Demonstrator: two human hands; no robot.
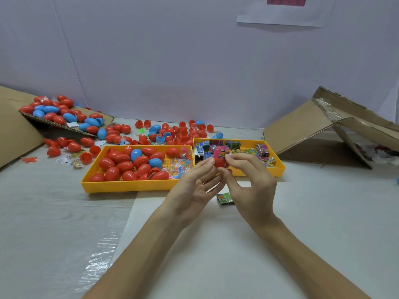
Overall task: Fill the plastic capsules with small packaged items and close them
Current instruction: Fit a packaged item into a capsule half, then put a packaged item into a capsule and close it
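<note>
We hold one red capsule (219, 163) pinched between left hand (194, 186) and right hand (252, 184), with a pink packet (221, 152) poking from its top and the lid not yet on. Beyond the left hand, a yellow tray (133, 187) holds capsules (125, 167) that look closed. Packets (262, 151) beyond the right hand and loose halves (183, 132) farther off suggest plenty is left.

Bright, even, diffuse light from above; cool cast. Shadows soft: faint under the yellow tray (129, 187), darker beneath the tilted cardboard (106, 120) at left. Glare streaks on the clear film (101, 253), small highlights on red capsules (121, 158). Wide-angle bowing at edges. Fine detail slightly soft throughout.
</note>
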